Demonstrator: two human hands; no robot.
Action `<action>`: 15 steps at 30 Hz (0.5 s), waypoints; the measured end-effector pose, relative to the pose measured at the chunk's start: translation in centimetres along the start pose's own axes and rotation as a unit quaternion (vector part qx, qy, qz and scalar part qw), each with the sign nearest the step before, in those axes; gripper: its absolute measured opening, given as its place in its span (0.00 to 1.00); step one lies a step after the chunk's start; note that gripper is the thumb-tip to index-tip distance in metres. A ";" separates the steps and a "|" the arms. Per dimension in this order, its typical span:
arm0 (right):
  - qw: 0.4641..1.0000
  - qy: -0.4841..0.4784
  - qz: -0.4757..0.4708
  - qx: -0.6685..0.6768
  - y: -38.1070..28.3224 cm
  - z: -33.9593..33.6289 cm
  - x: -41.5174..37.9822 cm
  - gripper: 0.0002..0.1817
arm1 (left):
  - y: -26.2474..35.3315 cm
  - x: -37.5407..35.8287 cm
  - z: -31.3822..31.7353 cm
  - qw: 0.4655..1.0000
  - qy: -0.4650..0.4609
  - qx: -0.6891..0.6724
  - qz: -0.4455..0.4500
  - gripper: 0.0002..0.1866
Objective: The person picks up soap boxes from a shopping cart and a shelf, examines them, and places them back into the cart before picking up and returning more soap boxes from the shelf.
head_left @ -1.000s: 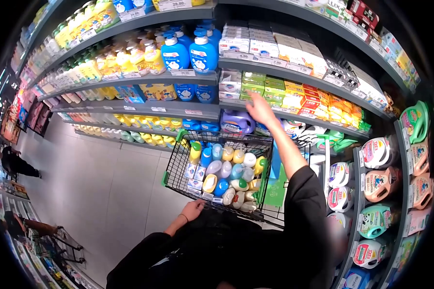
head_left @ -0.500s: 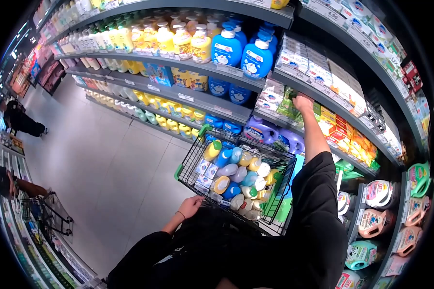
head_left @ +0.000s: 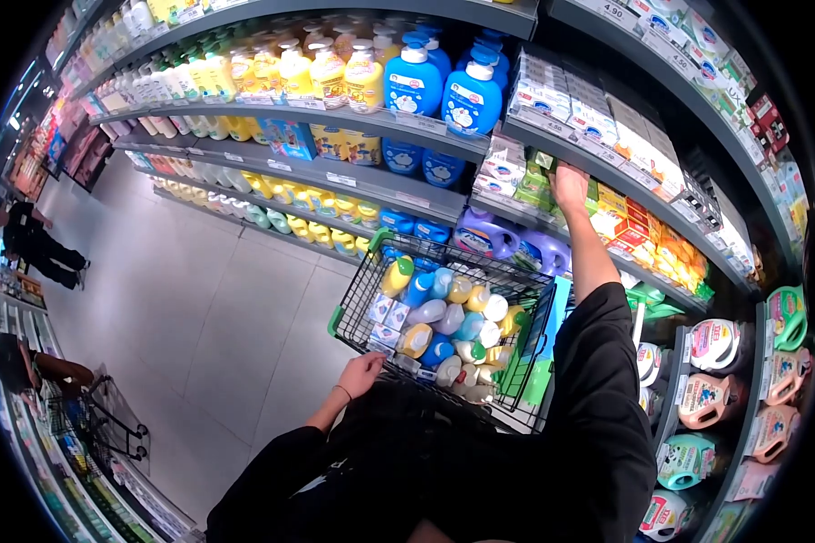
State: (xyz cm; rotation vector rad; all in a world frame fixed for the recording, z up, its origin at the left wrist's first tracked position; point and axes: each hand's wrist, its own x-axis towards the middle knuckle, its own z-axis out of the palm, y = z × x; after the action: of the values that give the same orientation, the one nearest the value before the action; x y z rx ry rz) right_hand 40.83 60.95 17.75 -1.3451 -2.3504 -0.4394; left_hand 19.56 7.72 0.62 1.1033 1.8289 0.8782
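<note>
My right hand (head_left: 570, 187) reaches into a middle shelf, against green soap boxes (head_left: 536, 185). Its fingertips are hidden among the boxes and under the shelf above, so its grip does not show. My left hand (head_left: 360, 374) is low beside the near left corner of a black wire shopping cart (head_left: 355, 312) with green corners. Its fingers are curled in at the rim, and what is in them, if anything, cannot be made out. Inside the cart lie many bottles, among them a yellow bottle with a green cap (head_left: 397, 276), and several small white-and-blue boxes (head_left: 385, 317).
Yellow pump bottles (head_left: 363, 77) and blue pump bottles (head_left: 471, 98) line the shelves ahead. Purple jugs (head_left: 484, 233) stand beyond the cart, detergent jugs (head_left: 715, 344) at right. Across the aisle floor (head_left: 235, 317) are a person in black (head_left: 41, 244) and another cart (head_left: 109, 421).
My right hand has shifted slightly among the green boxes, showing more of them to its left. My left hand has risen a little along the cart's corner. The view has turned slightly.
</note>
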 end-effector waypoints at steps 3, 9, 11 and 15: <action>0.999 0.040 -0.022 0.001 0.2 -0.8 -1.5 0.29 | 2.8 2.4 -0.9 0.999 -0.009 0.014 0.043 0.13; 0.980 0.098 -0.048 0.168 -3.2 -7.0 -8.7 0.26 | 9.7 10.5 -1.7 0.979 -0.022 0.058 0.195 0.12; 0.969 0.110 -0.022 0.220 -4.5 -8.6 -12.4 0.26 | 12.8 13.3 -1.6 0.960 -0.015 0.081 0.267 0.12; 0.918 0.081 0.133 0.365 -7.4 -10.7 -21.1 0.24 | 18.6 19.3 0.1 0.932 -0.025 0.096 0.349 0.12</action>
State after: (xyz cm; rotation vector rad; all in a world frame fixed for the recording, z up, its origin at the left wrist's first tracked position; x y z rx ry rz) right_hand 46.04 36.77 16.33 -1.1588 -1.8532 0.3707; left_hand 20.54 32.37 11.08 1.9451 1.4995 1.0574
